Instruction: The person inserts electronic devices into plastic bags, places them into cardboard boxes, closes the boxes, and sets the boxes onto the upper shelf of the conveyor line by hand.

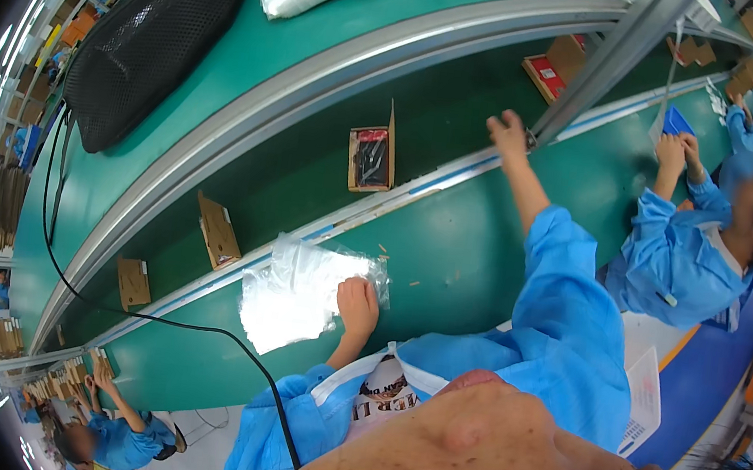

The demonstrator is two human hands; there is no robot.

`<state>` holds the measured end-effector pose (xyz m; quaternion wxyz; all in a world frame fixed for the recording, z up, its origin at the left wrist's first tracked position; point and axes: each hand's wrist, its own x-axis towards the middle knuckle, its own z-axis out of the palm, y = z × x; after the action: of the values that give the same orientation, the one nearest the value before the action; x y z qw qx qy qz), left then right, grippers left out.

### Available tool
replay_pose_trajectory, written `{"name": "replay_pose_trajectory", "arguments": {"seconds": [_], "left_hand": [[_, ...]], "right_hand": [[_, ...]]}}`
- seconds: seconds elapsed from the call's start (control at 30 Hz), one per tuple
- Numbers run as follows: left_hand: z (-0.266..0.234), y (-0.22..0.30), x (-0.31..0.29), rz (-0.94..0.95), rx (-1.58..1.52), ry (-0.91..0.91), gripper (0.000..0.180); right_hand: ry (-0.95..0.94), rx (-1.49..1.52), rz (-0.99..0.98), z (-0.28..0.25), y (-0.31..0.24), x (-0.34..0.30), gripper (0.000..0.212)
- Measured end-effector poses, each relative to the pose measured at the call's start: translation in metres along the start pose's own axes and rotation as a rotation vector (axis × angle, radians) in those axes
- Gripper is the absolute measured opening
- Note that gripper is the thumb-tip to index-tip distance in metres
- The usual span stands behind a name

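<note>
A pile of clear plastic bags point(291, 290) lies on the green worktop in front of me. On its right edge rests my left hand point(356, 305), fingers curled in; whatever they may hold is hidden. My right arm stretches forward and to the right over the belt's edge. At its end my right hand point(507, 137) is open, fingers apart and slightly blurred, beside a metal post point(600, 66). On the belt beyond, between my hands, sits an open cardboard box point(370, 160) with a black item and red packaging inside.
More open boxes stand on the green belt: one at left point(219, 234), another farther left point(133, 283), and a red-and-brown one point(545, 76) at far right. A black mesh cover point(156, 52) lies on the upper shelf. A black cable point(171, 324) hangs across the left. Co-workers sit on both sides.
</note>
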<state>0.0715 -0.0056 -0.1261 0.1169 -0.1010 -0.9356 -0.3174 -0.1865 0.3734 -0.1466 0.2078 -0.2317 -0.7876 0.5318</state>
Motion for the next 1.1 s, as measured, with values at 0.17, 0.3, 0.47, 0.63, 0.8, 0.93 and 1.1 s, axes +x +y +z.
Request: {"name": "replay_pose_trajectory", "arguments": {"seconds": [0.17,0.3,0.47,0.63,0.8,0.93,1.1], "left_hand": [[0.002,-0.008,-0.003,-0.101,0.088,-0.083,0.010],[0.006,-0.004,0.005,-0.073,0.092,-0.047,0.015],[0.005,-0.003,0.004,-0.117,0.156,-0.035,0.014],[0.005,-0.002,-0.002,-0.106,0.174,-0.026,0.016],[0.003,-0.001,0.006,-0.044,0.121,-0.067,0.015],[0.001,-0.002,-0.002,-0.049,0.137,0.027,0.008],[0.003,-0.002,0.002,0.003,0.106,0.048,0.009]], "right_hand": [[0.499,-0.569,0.066,0.023,0.011,0.116,0.074],[1.027,-0.873,0.492,0.008,0.040,0.187,0.077],[0.960,-0.795,0.309,0.040,0.043,0.168,0.060],[0.575,-0.834,0.450,0.042,0.044,0.175,0.041],[0.373,-0.490,-0.086,0.012,0.059,0.130,0.020],[-0.201,0.661,0.463,0.005,-0.043,-0.010,0.018],[-0.219,-0.361,-0.370,-0.064,-0.062,-0.126,0.029]]}}
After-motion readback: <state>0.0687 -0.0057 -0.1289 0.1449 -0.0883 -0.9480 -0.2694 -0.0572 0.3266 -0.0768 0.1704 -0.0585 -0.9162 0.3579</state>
